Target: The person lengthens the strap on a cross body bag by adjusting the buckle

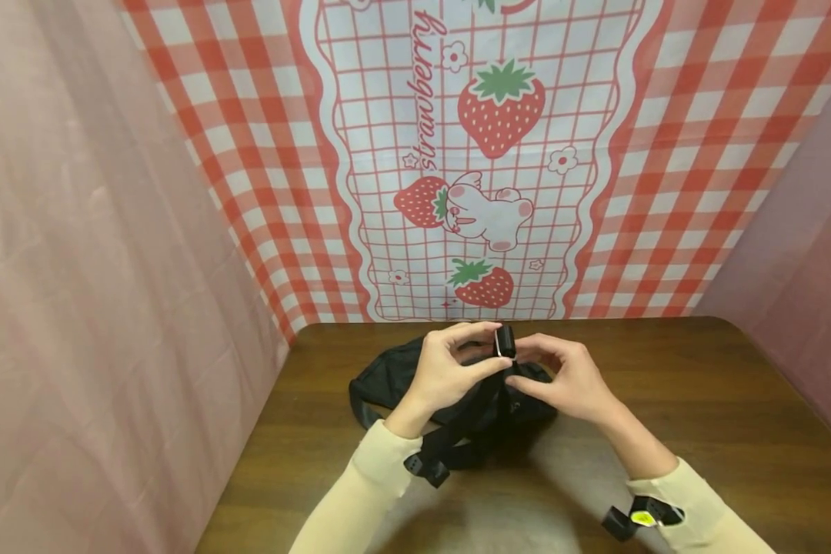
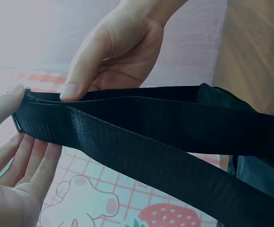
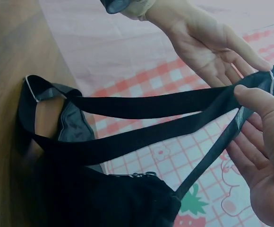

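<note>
A black bag (image 1: 395, 373) with long flat webbing straps lies on the wooden table. One black strap (image 2: 141, 142) is raised above it, doubled over at its end through a thin metal slider (image 3: 272, 81). My left hand (image 1: 446, 373) pinches the slider end between thumb and fingers. From the other side my right hand (image 1: 568, 377) grips the strap just beside the slider, its thumb (image 3: 257, 99) flat on the webbing. In the left wrist view two lengths of strap run from the hands back to the bag.
The wooden table (image 1: 665, 400) ends at a back wall of red-checked strawberry cloth (image 1: 498, 192). Pink curtains (image 1: 111, 269) hang at both sides. A small black camera (image 1: 427, 468) is worn on each wrist. In the right wrist view a zipper (image 3: 137, 175) runs along the bag's edge.
</note>
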A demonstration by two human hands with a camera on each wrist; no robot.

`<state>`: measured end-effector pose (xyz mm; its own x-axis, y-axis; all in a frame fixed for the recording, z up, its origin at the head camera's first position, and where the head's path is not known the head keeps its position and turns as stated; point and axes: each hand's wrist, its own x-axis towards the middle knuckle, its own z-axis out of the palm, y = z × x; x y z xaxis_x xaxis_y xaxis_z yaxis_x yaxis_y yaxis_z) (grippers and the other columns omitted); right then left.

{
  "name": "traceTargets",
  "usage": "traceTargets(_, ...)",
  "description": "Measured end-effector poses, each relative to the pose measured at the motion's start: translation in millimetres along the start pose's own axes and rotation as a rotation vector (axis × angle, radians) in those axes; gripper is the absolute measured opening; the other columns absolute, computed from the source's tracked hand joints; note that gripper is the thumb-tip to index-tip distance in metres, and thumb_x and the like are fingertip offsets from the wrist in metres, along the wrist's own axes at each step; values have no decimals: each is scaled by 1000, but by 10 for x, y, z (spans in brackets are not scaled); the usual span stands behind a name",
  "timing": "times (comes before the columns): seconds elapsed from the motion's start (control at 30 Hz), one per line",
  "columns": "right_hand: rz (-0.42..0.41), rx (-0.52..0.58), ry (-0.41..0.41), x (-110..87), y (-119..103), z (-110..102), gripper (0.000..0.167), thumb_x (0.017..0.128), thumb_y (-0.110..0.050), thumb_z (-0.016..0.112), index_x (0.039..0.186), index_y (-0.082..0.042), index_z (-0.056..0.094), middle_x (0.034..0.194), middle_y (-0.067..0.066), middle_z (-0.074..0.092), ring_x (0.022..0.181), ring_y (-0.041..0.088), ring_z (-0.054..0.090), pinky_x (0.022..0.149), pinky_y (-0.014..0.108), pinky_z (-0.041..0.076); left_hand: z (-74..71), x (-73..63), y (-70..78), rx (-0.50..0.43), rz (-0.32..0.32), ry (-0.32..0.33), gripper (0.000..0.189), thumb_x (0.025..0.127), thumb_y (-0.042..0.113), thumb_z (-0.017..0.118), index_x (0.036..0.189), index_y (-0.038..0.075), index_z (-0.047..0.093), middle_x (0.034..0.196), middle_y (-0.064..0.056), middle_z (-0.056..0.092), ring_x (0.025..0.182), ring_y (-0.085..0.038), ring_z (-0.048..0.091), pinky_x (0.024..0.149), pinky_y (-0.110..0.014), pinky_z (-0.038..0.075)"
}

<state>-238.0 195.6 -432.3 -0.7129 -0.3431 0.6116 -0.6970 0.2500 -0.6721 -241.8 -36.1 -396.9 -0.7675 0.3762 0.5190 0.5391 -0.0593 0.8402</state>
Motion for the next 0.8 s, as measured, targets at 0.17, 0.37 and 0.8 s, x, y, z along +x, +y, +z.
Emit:
traceTargets(0.17, 12, -12, 13, -30, 6, -37, 48, 78, 10, 89, 121, -7, 77, 110, 5, 78, 98, 1, 73, 89, 14, 61, -28, -4, 19, 7, 4, 17, 42, 88, -6, 83, 129, -5, 73, 121, -26, 73, 113, -32, 74, 101, -34, 64)
traceTargets(0.37, -5, -14, 19, -1, -3, -27, 49, 77, 9, 90, 122, -6, 76, 114, -3, 77, 100, 3, 73, 91, 15, 61, -19, -2, 20, 4, 9, 11, 42, 87, -6, 84, 128, -5, 73, 118, -27, 73, 110, -20, 75, 101, -34, 65)
traceTargets(0.8, -84, 30, -18, 157, -146, -211, 46, 81, 17, 82, 122, -2, 75, 115, 15, 75, 108, 13, 74, 97, 18, 61, 3, -34, 27, 114, 63, 21, 45, 87, 0, 86, 131, -1, 74, 126, -19, 76, 119, -27, 74, 102, -30, 63)
